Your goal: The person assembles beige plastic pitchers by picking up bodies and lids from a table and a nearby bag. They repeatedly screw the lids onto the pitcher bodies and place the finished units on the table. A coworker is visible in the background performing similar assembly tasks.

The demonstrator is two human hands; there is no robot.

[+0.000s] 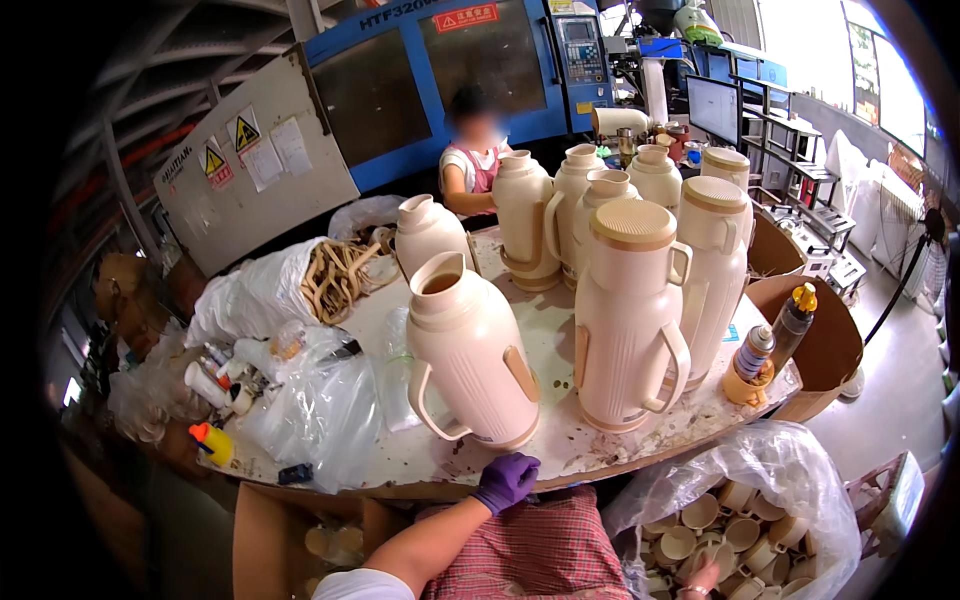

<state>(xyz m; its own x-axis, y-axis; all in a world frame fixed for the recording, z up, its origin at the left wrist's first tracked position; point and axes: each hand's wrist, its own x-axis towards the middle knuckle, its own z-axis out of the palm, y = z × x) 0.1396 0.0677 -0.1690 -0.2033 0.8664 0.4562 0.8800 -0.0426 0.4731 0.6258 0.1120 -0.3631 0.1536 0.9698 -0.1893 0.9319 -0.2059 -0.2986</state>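
Note:
My left hand (506,483), in a purple glove, rests at the table's front edge, its fingers curled closed with nothing visible in them. Just beyond it stands a beige vacuum flask (470,355) with an open spout and a side handle. To its right is a taller beige flask (630,320) topped with a tan-lidded cup. Low at the right, my right hand (703,575) reaches into a clear plastic bag (830,490) full of loose beige cups (741,533). It is among the cups, and its finger grip is not clear.
More flasks (525,215) stand across the table (560,330); a co-worker (475,150) is behind them. Plastic bags (310,400), a bundle of tan strips (345,275) and a yellow bottle (212,442) lie at left. A spray can (755,350) and cardboard boxes (815,330) are at right.

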